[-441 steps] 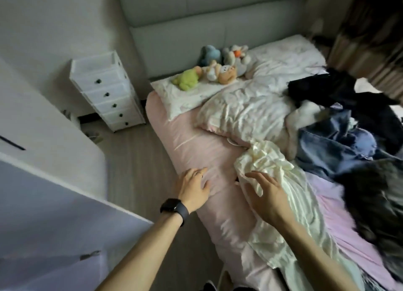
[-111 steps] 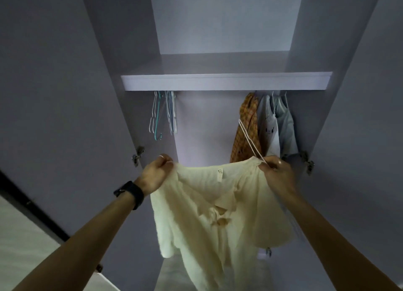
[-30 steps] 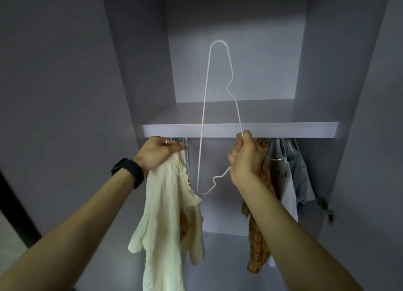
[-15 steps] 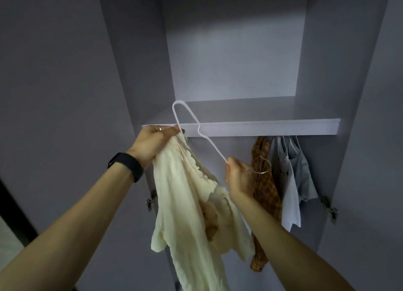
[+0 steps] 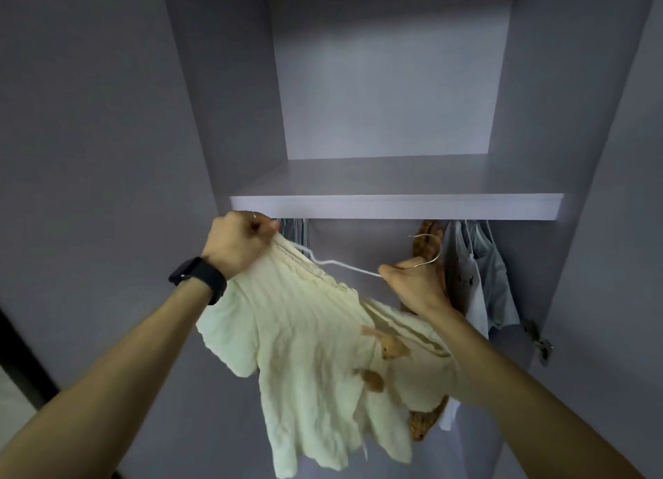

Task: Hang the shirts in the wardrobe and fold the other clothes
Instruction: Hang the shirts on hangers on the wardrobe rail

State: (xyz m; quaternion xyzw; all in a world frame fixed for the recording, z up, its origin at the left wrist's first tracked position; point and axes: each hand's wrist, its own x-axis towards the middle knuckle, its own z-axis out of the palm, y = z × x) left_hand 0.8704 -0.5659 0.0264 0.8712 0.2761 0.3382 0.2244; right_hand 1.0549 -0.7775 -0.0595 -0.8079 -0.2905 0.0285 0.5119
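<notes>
Left end of hanger [image 5: 344, 266] hidden inside cream shirt [image 5: 305, 335].

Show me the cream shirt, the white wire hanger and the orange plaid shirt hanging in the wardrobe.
cream shirt [image 5: 305, 335]: head view, on its front panel.
white wire hanger [image 5: 353, 267]: head view, on the bare wire above the cream shirt.
orange plaid shirt [image 5: 427, 425]: head view, on its lower hem.

A black watch [image 5: 198, 279] bands the left wrist, a ring [image 5: 254, 215] one finger.
</notes>
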